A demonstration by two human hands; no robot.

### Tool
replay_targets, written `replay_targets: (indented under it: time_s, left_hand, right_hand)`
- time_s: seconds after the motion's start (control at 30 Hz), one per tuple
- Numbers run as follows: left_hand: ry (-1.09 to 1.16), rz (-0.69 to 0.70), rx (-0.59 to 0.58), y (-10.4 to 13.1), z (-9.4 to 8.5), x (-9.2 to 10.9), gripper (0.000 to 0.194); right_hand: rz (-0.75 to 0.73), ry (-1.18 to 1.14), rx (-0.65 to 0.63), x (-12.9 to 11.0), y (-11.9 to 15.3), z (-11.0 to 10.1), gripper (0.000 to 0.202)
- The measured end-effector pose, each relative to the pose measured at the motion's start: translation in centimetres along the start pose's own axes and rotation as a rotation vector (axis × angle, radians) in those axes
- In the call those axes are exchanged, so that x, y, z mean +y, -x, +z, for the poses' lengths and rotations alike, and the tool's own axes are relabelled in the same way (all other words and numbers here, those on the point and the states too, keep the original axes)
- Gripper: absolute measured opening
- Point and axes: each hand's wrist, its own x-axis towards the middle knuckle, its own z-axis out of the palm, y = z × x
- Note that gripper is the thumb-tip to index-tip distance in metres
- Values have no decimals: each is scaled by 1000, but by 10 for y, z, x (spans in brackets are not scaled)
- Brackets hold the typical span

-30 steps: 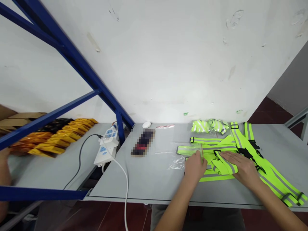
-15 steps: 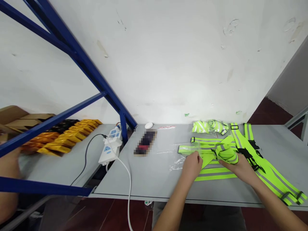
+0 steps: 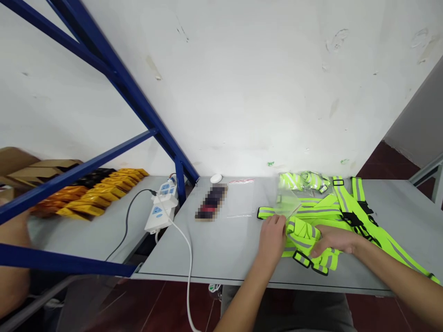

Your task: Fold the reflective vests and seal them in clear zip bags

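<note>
A rolled-up neon-yellow reflective strap bundle with grey stripes and black buckles is gripped in my right hand. Closed at the bundle's left side, my left hand pinches a clear plastic bag, whose upright film stands above the fingers. The bag's opening edge touches or nearly touches the bundle; exactly how they meet is hard to see. Beneath and behind both hands lie more flat reflective straps with black clips, spreading to the right.
Two bagged strap rolls lie against the wall. Another clear bag is flat beside a pixelated phone-like object and a white oval object. Left stand a blue frame, a power strip with a trailing white cable and yellow packets.
The strap bundle has turned and come left and nearer to me in my right hand. My left hand has raised the clear bag off the table, beside the bundle.
</note>
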Motion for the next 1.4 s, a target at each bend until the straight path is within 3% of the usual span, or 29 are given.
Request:
replay_targets:
  time_s: [0.17,0.43,0.57,0.7,0.8,0.9,1.0,1.07,1.17,1.23,1.33,1.4]
  left_hand:
    - [90,94,142,1,13,-17,24]
    - [173,175,348,12,22,-22,23]
    - [148,304,379,16,22,-19,27]
    - [133,286,346,19,22,-19,30]
    - [170,325,283,20,22,-19,34]
    - [171,398,270,21,24,-19,34]
    - [143,397,356,24,28,-19,37]
    - [180,340,406,25,30,-17,36]
    - [454,156,352,27,29,-8,21]
    - [814,-52,317,26,25,1,13]
    - [1461,-453,383,20,18,13,27]
    - [1747,-638,375,13,13,18,36]
  right_hand:
    - [158,-91,-77,7,-17,-2,41]
    - [285,-370,-11,29,-34,-10,35]
    - [149,-306,84,25,-36,-4,44]
    - [-85,13,265,20,-35,-1,49]
    - [-206,201,298,17,-34,-1,46]
    - [-279,226,316,16,-35,-1,45]
    - [-310,176,379,15,-38,2,49]
    - [-307,108,400,15,-40,5,50]
    - [-315,-44,374,14,-40,9,51]
    - [-321,-137,361,14,-40,12,51]
    - [-301,-202,363,14,-40,16,54]
    - [-291,-192,341,14,-40,19,55]
